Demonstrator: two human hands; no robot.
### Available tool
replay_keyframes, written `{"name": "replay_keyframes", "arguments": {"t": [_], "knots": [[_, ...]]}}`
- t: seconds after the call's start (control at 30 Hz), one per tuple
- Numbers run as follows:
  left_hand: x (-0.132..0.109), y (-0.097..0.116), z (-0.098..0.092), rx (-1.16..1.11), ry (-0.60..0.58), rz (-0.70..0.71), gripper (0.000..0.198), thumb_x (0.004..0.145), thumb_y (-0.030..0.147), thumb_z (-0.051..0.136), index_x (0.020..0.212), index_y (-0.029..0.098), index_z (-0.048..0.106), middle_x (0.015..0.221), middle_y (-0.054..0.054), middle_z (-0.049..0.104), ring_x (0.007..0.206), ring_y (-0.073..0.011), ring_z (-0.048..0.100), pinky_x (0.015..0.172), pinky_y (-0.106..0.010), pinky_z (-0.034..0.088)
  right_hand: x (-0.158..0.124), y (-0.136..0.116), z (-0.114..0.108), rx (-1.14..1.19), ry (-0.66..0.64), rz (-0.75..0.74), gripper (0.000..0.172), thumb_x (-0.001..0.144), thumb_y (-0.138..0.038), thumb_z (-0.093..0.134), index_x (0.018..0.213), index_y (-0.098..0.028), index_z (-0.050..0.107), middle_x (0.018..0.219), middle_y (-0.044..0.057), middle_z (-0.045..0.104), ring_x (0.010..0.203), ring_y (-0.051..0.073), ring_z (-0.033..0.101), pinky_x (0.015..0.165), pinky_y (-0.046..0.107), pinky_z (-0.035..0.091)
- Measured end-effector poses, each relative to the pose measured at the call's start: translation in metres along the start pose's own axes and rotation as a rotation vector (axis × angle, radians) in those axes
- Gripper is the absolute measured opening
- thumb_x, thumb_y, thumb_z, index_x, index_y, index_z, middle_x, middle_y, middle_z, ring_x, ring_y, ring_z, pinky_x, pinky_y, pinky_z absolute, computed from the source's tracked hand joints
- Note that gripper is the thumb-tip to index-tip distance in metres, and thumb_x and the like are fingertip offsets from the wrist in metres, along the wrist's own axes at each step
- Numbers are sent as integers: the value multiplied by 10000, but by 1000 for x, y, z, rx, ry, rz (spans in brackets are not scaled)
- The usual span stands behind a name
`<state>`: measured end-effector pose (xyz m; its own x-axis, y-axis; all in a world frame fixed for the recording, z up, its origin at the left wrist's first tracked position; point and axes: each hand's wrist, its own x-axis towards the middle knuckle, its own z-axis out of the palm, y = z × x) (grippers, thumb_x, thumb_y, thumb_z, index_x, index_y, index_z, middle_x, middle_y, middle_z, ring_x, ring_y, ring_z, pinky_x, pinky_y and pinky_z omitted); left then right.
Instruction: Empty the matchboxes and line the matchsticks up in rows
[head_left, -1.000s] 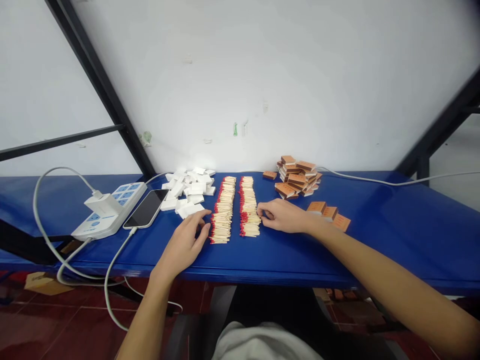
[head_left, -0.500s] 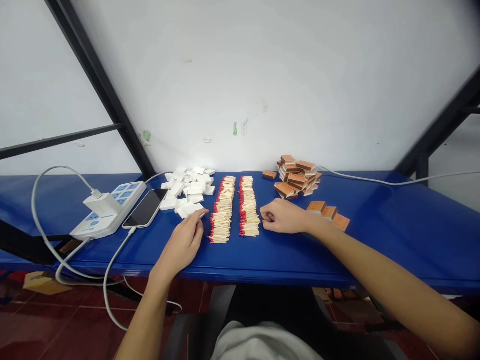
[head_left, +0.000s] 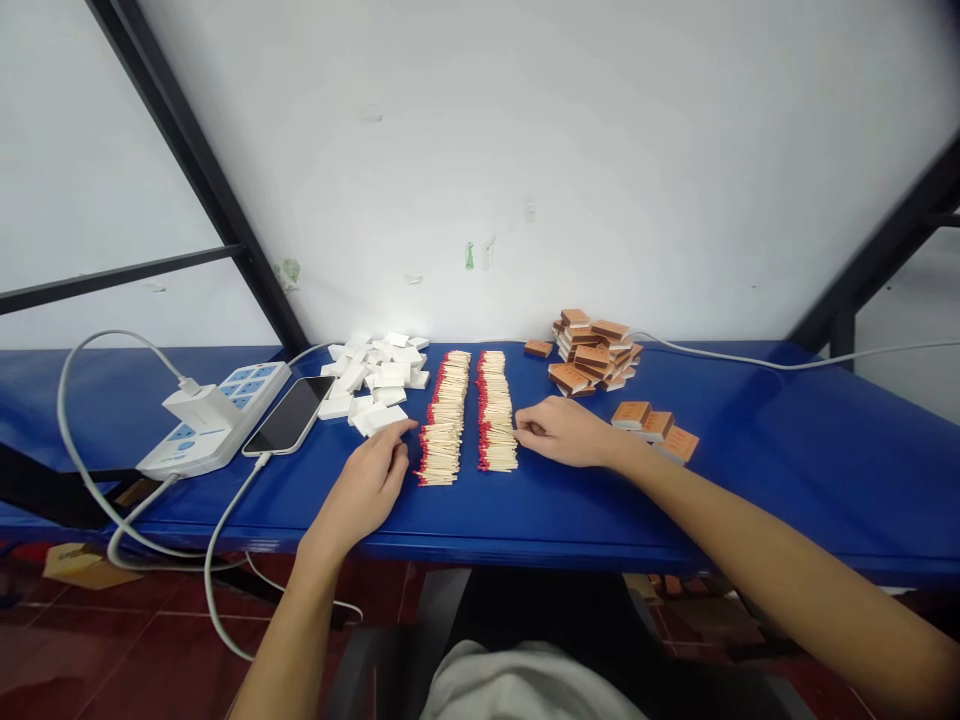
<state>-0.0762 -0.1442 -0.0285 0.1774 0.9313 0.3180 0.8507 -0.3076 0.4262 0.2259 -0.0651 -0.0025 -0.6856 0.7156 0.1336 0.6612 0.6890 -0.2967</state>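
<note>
Two long rows of red-headed matchsticks lie side by side, the left row (head_left: 444,420) and the right row (head_left: 496,415). My right hand (head_left: 562,432) is at the right row's plain wooden ends, thumb and forefinger pinched on a matchstick there; the other fingers are curled under. My left hand (head_left: 373,475) rests on the blue table (head_left: 570,510), just left of the left row, forefinger stretched out and nothing seen in it. Its fingertips lie beside a pile of small white matchbox trays (head_left: 386,375).
Brown matchboxes (head_left: 592,350) are heaped at the back right, and several more matchboxes (head_left: 655,428) lie beyond my right wrist. A phone (head_left: 290,415) on a charging cable and a white power strip (head_left: 199,450) occupy the left. Behind rises a white wall (head_left: 480,150).
My right hand has shifted slightly left, its fingertips now against the right row's wooden ends. My left hand has stayed in place.
</note>
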Motion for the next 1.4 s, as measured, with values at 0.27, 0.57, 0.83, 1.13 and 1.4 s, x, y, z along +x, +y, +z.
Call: {"name": "replay_keyframes", "arguments": {"t": [0.27,0.57,0.83,1.13,1.4], "knots": [[1,-3,1,0,6,17,413,1010,346,357,1339,193,555,1276,-99,656,1164,-258,618,1005,-403,485,0,2,2,-13,-27,14,131,824,-193,535,695,-205,524,621,-20,592,535,112,445,567,259,242],[0,-1,1,1,4,26,427,1021,367,354,1341,180,565,1332,-111,635,1224,-271,593,1055,-446,468,2,0,1,-6,2,21,209,906,-240,496,704,-202,535,627,-16,595,545,113,459,573,258,247],[1,-1,0,19,-4,32,439,1027,372,349,1331,173,595,1324,-117,639,1230,-272,589,1074,-454,460,1,0,2,-10,-12,31,163,863,-203,522,702,-202,544,631,-17,600,552,116,464,573,260,246],[-1,1,0,-5,-22,61,436,1030,358,349,1400,213,530,1355,-97,612,1243,-256,573,1073,-434,460,1,-1,-2,-2,-21,35,205,908,-213,470,724,-199,561,643,-11,602,554,119,456,579,261,246],[1,1,-1,-4,-10,21,428,1018,345,356,1367,186,547,1262,-117,656,1150,-267,620,1024,-438,481,2,-2,-2,-8,-31,37,201,908,-203,476,727,-201,563,648,-12,609,550,120,449,577,261,247]]}}
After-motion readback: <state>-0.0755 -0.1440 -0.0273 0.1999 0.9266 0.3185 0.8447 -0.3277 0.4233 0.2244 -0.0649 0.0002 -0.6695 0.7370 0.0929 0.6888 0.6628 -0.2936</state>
